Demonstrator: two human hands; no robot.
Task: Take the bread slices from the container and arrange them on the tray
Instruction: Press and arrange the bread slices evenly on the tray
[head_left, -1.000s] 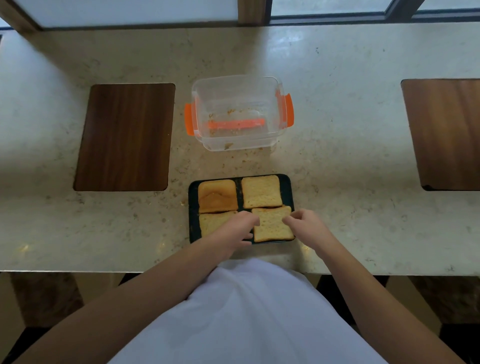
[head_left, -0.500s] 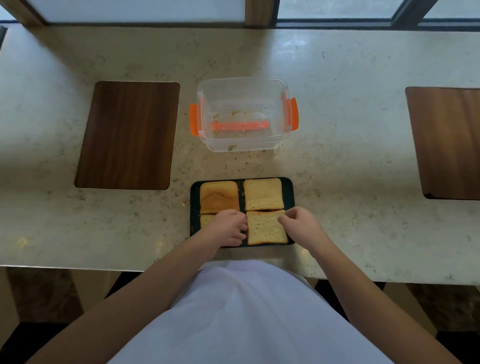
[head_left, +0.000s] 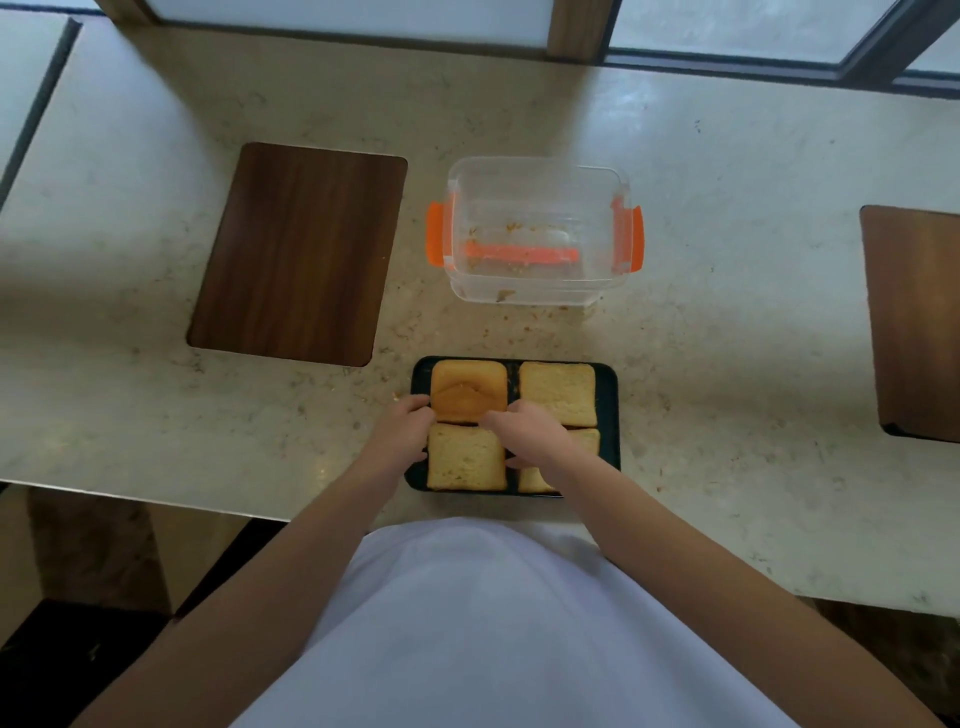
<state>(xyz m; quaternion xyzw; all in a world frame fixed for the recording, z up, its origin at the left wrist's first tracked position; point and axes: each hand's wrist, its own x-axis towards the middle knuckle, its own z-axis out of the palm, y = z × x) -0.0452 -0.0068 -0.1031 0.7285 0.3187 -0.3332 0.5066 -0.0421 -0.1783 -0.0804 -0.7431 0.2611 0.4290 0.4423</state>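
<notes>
A dark tray (head_left: 608, 410) lies near the counter's front edge, and the bread slices on it form a two-by-two block. The far-left slice (head_left: 467, 389) is browner than the pale far-right slice (head_left: 558, 392). My left hand (head_left: 402, 434) presses on the left edge of the near-left slice (head_left: 465, 460). My right hand (head_left: 530, 434) pinches that slice's right edge and far corner and covers much of the near-right slice (head_left: 535, 480). Behind the tray, the clear container (head_left: 530, 291) with orange clips holds only crumbs and an orange strip.
Two dark wooden panels are set into the stone counter, one at the left (head_left: 298, 252) and one at the right edge (head_left: 914, 322). Crumbs lie between container and tray. The counter's front edge runs just below the tray. A window frame lines the far side.
Both hands have shifted left, from the near-right slice to the near-left one. The near-right slice now lies squared in its corner, and the near-left slice is uncovered.
</notes>
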